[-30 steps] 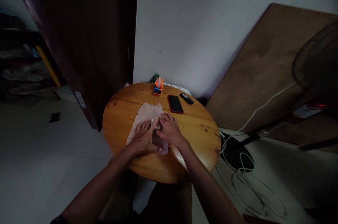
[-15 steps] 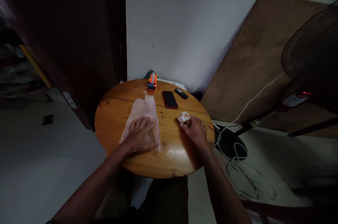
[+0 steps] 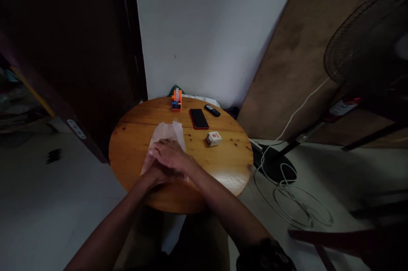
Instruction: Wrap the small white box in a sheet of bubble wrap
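Observation:
My left hand rests on a sheet of bubble wrap at the left of the round wooden table. Lying across it is my right hand, fingers stretched out to the left, holding nothing that shows. It hides most of the left hand's fingers, so whether that hand is open or closed cannot be made out. Both hands cover the middle of the wrap; anything under them is hidden. A small white box with a red mark stands apart, to the right of the hands.
On the round table, a phone with a red edge, a small black keypad phone or remote and an orange tape dispenser lie at the back. A fan and a coiled white cable are to the right.
My right hand has let go of the small box, which now stands on the table, and has moved left onto my left hand. The view has shifted slightly right.

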`<state>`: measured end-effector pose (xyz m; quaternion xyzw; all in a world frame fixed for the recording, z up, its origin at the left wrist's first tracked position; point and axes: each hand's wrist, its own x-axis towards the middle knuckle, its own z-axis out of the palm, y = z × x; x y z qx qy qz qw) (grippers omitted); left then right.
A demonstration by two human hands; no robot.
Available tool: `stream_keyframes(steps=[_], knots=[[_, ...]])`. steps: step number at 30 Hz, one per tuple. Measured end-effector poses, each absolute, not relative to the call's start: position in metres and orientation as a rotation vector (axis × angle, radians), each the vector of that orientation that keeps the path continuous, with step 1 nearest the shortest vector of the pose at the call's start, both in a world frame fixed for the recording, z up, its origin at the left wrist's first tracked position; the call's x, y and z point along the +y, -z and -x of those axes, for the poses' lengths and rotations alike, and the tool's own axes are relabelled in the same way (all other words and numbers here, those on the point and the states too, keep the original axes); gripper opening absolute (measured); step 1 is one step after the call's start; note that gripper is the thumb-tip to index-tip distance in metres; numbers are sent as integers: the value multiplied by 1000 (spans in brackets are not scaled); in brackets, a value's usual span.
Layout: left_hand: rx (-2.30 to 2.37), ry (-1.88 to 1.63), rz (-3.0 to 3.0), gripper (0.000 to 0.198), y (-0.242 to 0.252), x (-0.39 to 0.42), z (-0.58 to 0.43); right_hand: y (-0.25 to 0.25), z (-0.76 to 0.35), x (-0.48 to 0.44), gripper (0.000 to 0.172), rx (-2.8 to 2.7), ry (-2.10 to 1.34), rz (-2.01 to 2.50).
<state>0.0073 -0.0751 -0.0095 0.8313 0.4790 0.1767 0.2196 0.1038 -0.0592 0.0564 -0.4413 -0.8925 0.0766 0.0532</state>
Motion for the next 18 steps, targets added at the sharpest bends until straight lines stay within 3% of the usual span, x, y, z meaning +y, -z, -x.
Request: stream_keyframes(steps=[2,6,12,18], knots=[[1330,-389,-2360,84,5,-76,-10,-47,-125,-38,26,-2704,-133,1512],[1372,-230,-2426,91,2,-80,-10,-31,-187,-33,40,-2449,5,1843],[1358,-167,-2437,93,-2,-76,-7,-9,-217,-45,46,-2422,25,1756],[1311,29,-2468,97,-17,-61,-3,-15,-210,-28,42,-2395,-25,1808]])
